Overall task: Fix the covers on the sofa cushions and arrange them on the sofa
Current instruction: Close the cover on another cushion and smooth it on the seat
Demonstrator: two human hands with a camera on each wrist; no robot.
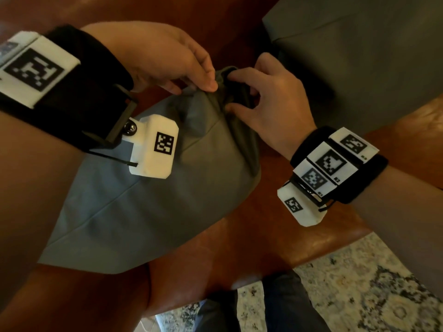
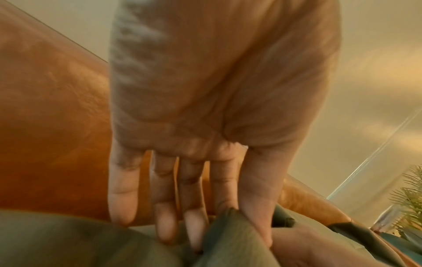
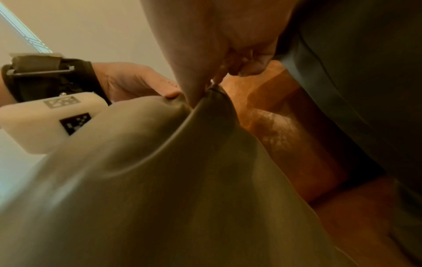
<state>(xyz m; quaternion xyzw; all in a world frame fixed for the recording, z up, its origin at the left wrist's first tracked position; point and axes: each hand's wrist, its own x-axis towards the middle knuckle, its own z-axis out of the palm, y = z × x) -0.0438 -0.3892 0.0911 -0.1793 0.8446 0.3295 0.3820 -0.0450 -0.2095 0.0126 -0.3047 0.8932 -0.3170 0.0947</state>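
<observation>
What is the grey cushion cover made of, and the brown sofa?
The grey cushion cover looks like soft matte woven cloth: it creases and bunches where both hands pinch it. The brown sofa looks like leather or imitation leather: smooth, slightly glossy, with mottled grain.

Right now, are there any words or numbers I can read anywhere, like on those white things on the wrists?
No words or numbers can be read.
White wrist blocks on the left wrist and right wrist: only black-and-white square code patterns.
Tiny marks beside the right wrist's patterns: too small and blurred to read.
Grey fabric cushion cover: no label showing.
</observation>
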